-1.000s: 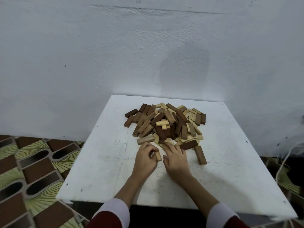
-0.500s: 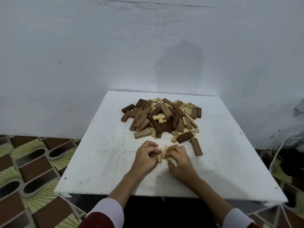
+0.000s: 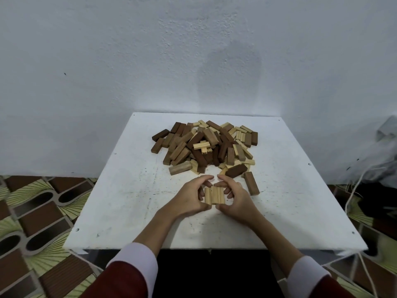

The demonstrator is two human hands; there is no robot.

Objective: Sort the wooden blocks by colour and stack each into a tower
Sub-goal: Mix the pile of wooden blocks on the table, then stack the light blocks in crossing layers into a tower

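Cupping three pale blocks point(image 3: 214, 195) between our left hand point(image 3: 190, 198) and right hand point(image 3: 237, 198), curled fingers grasping their ends, we hold them side by side on the white table point(image 3: 120, 203), just before the mixed pile point(image 3: 204, 145).

Block pile point(image 3: 207, 145) lies behind three side-by-side blocks point(image 3: 214, 195)

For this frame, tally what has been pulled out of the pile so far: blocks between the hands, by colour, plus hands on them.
Pale rectangular wooden blocks side by side between the hands: 3
Darker brown blocks there: 0
Hands gripping the row: 2, left hand and right hand
Total blocks pulled out: 3
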